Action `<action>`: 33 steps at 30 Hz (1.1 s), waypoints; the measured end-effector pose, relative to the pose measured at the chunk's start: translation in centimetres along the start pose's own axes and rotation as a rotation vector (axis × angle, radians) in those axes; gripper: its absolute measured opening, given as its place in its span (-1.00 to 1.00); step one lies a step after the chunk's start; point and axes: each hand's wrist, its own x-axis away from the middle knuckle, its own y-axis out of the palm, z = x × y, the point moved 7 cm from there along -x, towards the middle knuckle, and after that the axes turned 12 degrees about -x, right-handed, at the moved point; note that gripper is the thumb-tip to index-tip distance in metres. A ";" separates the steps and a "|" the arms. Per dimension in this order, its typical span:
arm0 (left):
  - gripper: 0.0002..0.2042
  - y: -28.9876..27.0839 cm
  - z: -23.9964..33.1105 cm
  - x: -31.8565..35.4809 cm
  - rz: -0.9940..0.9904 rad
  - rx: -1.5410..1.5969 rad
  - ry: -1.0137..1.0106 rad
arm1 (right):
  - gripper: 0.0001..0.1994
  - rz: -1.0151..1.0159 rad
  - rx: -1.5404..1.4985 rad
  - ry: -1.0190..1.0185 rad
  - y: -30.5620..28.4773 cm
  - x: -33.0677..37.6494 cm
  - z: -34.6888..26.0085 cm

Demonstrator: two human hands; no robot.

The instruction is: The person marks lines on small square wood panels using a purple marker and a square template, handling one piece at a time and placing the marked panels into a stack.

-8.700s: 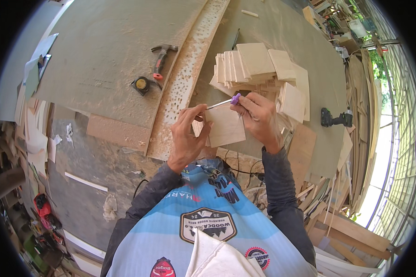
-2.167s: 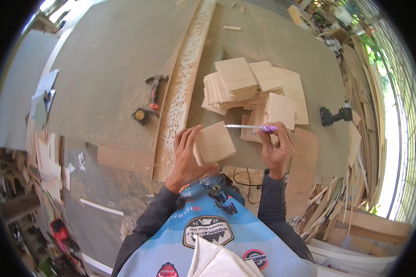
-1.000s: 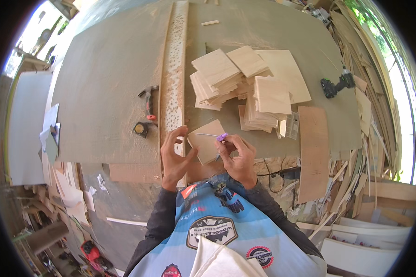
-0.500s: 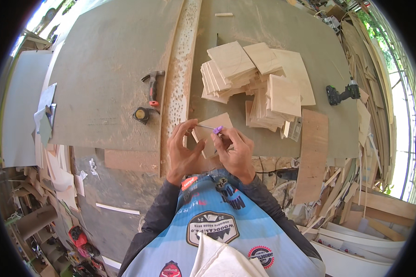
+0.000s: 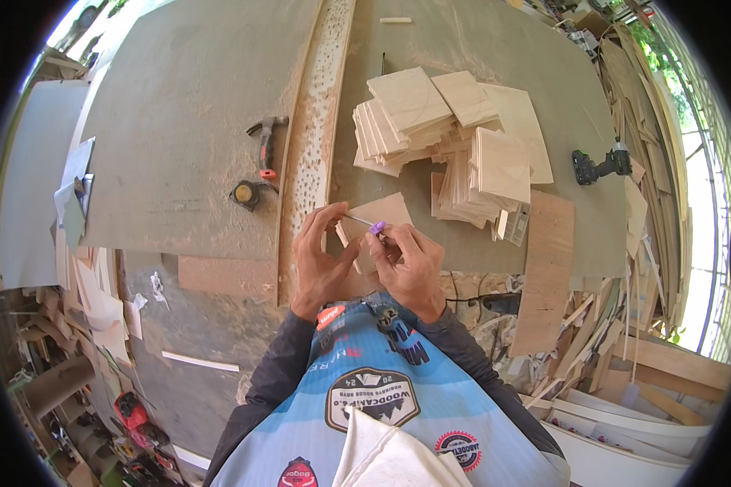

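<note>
Between my hands is a slim grey rod [image 5: 359,219], slanting down to the right into a small purple piece [image 5: 377,228]. The rod's left end is pinched in the fingertips of my left hand [image 5: 323,260], whose thumb stands apart below. My right hand [image 5: 412,268] grips the purple piece between thumb and forefinger, its other fingers curled. Whether this is a pencil in a sharpener or some other tool is too small to tell. Just beneath lies a small pale plywood square [image 5: 390,209], partly hidden by my hands.
Stacked plywood squares [image 5: 414,101] stand beyond my right hand. A claw hammer [image 5: 267,150] and tape measure [image 5: 246,195] lie left of a sawdust-covered strip [image 5: 313,105]. At the right is a cordless drill [image 5: 601,165]; a loose board [image 5: 542,276] overhangs the table's near edge.
Both hands keep their pinch on the rod and purple piece, with the right fingers and the purple piece shifted very slightly left. The whole view has moved a little.
</note>
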 end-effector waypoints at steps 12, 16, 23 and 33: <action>-0.42 0.1 -0.4 0.1 0.003 -0.004 0.001 | -0.87 0.005 0.019 -0.033 -0.1 0.0 -0.4; -0.42 0.2 -0.4 0.1 0.002 -0.003 -0.002 | -0.87 0.013 0.026 -0.049 -0.2 0.0 -0.5; -0.43 0.2 -0.3 0.1 -0.001 -0.010 0.002 | -0.86 -0.008 0.037 -0.028 0.0 -0.1 -0.8; -0.45 0.1 0.1 0.1 0.007 -0.013 0.036 | -0.83 0.039 -0.028 0.036 0.4 0.7 -0.9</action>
